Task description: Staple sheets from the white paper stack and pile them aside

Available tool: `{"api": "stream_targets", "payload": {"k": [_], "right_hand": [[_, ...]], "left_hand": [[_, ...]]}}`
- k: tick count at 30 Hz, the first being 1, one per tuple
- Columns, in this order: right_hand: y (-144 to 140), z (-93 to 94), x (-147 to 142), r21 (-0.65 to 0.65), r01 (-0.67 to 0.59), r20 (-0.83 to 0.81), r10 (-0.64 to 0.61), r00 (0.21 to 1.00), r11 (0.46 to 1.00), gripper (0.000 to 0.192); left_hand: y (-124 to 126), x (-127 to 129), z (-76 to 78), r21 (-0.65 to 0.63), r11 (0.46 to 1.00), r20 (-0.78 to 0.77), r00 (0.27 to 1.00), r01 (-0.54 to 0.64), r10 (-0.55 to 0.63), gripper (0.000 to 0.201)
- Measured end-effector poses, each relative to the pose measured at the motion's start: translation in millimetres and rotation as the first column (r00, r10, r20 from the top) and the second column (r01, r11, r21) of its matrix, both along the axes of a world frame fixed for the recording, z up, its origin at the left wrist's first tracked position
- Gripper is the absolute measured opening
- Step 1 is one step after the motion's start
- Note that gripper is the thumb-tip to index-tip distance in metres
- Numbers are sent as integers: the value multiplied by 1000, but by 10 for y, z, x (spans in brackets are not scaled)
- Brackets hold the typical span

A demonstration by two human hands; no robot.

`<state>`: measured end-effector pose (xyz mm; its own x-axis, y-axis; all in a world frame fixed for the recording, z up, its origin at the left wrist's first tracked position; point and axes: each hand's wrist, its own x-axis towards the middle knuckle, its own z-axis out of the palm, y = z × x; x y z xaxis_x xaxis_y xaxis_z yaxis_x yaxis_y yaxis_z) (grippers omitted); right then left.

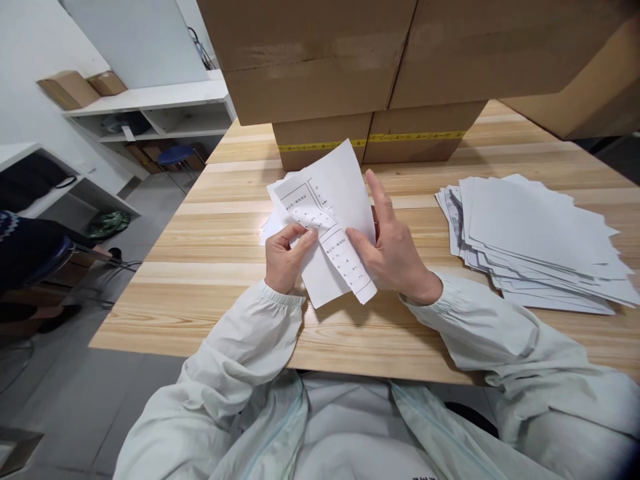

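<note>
Both hands hold a white printed paper sheet [334, 200] above the wooden table [210, 260], its lower edge folded over so a printed form strip shows. My left hand [286, 255] pinches the sheet's left side with thumb and fingers. My right hand [393, 247] grips the right side, thumb on the fold, forefinger pointing up behind the sheet. More white sheets [273, 223] lie under the held one on the table.
A fanned stack of white papers [535, 243] lies at the right. Cardboard boxes [370, 73] are stacked at the table's far side. White shelving [155, 110] with boxes and a blue stool [175, 155] stand at the left.
</note>
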<state>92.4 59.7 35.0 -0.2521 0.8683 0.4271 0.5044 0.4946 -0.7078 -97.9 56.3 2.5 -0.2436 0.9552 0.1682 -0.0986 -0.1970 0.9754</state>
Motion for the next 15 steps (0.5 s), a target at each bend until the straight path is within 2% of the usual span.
{"api": "stream_targets", "payload": {"k": [3, 5, 6, 10, 13, 15], "right_hand": [[16, 5, 15, 68, 60, -14, -59, 998, 996, 56], [39, 46, 44, 67, 29, -11, -29, 1000, 997, 39], [50, 75, 64, 33, -17, 7, 16, 1000, 999, 38], [65, 176, 146, -144, -199, 208, 226, 952, 969, 58], [39, 148, 155, -121, -226, 354, 255, 900, 966, 81], [22, 82, 124, -75, -199, 335, 212, 918, 977, 69]], "left_hand": [[27, -26, -29, 24, 998, -29, 997, -65, 66, 33], [48, -52, -48, 51, 994, -63, 993, -97, 100, 32], [55, -63, -54, 60, 993, -79, 991, -103, 108, 31], [47, -79, -31, 91, 989, -153, 980, -113, 126, 33], [21, -66, 8, 149, 981, -246, 956, -127, 161, 33], [10, -55, 22, 183, 975, -295, 939, -124, 175, 33]]}}
